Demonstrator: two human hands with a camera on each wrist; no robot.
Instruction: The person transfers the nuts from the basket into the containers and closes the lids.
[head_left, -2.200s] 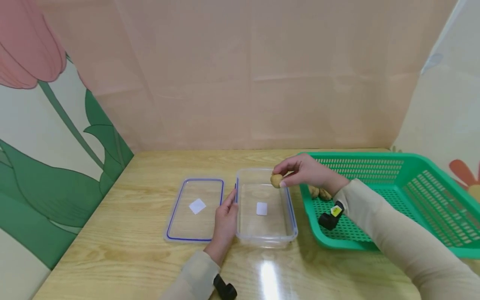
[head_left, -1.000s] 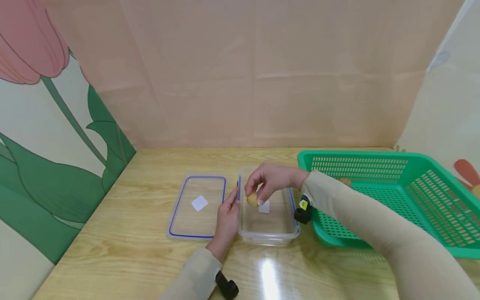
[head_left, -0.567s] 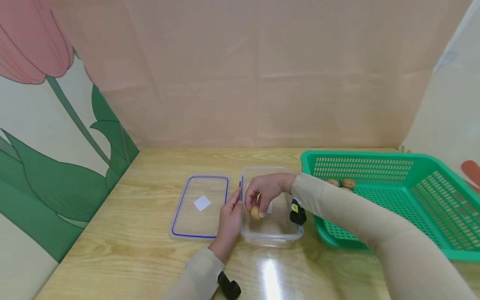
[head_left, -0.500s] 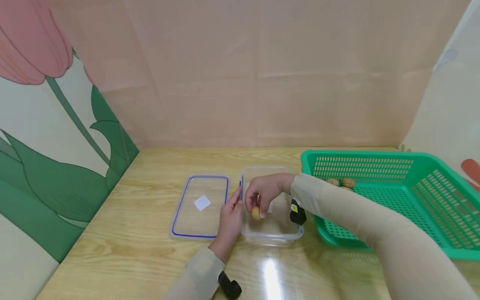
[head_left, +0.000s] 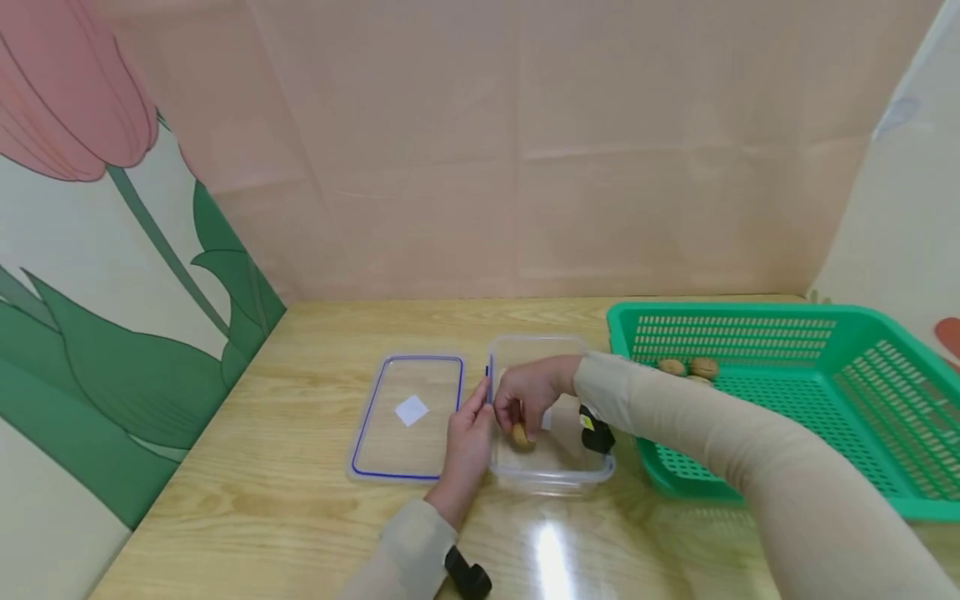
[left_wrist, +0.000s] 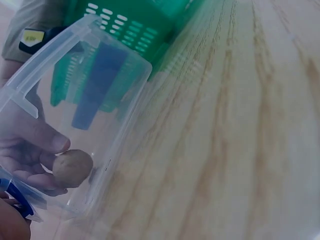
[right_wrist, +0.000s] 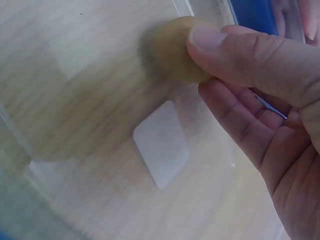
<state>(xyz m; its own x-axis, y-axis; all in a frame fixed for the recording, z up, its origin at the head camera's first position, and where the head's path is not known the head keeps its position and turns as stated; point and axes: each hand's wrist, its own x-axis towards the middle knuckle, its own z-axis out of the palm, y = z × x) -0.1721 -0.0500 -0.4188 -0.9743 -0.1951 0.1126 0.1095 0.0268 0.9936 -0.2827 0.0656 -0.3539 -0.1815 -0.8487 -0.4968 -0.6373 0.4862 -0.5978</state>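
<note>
My right hand (head_left: 534, 396) reaches down into a clear plastic food container (head_left: 555, 477) and pinches a walnut (head_left: 521, 436) between thumb and fingers. In the right wrist view, the thumb presses on this walnut (right_wrist: 172, 52), close above the container floor, beside a white label (right_wrist: 162, 145). Through the clear wall in the left wrist view, the walnut (left_wrist: 74, 168) appears low in the container. My left hand (head_left: 468, 446) lies along the container's left side, its fingers fairly straight against the wall near a blue clip (left_wrist: 17, 197).
Left of the container, a clear lid with a blue seal (head_left: 397, 477) lies flat, a white label (head_left: 411, 410) on it. A green basket (head_left: 757, 313) stands at the right, with several walnuts (head_left: 703, 367) in its back left part, partly behind the right sleeve. A wall rises behind the table.
My right hand has carried the walnut from beside the basket leftward over the container, then down inside it toward the front left. The left hand has stayed at the container's side.
</note>
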